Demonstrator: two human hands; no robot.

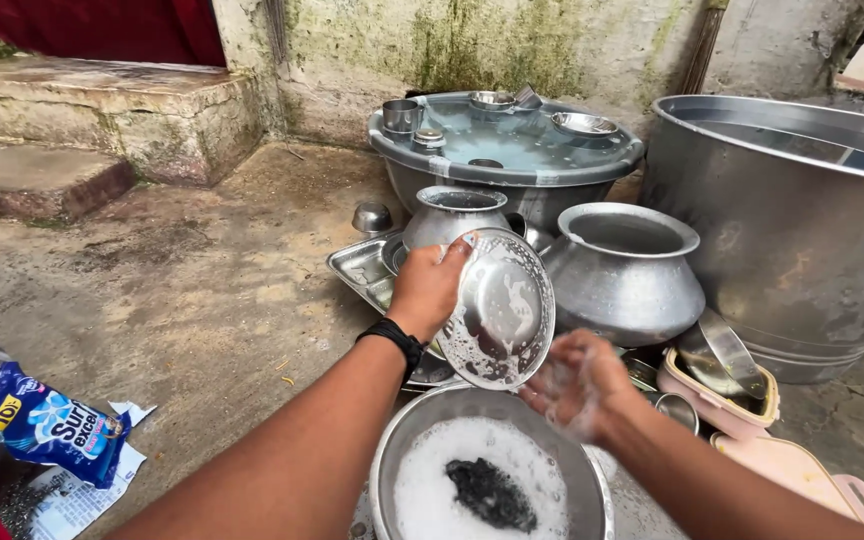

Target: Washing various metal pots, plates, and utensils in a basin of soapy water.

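Left hand (430, 285) grips rim of soapy steel plate (502, 308), tilted up above foam-filled basin (392, 460). Right hand (580, 385), soapy and loosely curled, holds nothing, just below plate; scrubber (490, 493) lies in foam

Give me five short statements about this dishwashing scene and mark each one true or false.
1. The left hand holds a soapy steel plate tilted on its edge. True.
2. The right hand is dry and clean. False: it is covered in suds.
3. A dark scrubber lies in the foam of the steel bowl below the hands. True.
4. The blue detergent packet sits inside the large tub. False: it lies on the ground at the left.
5. The basin by the wall holds water and small steel vessels. True.
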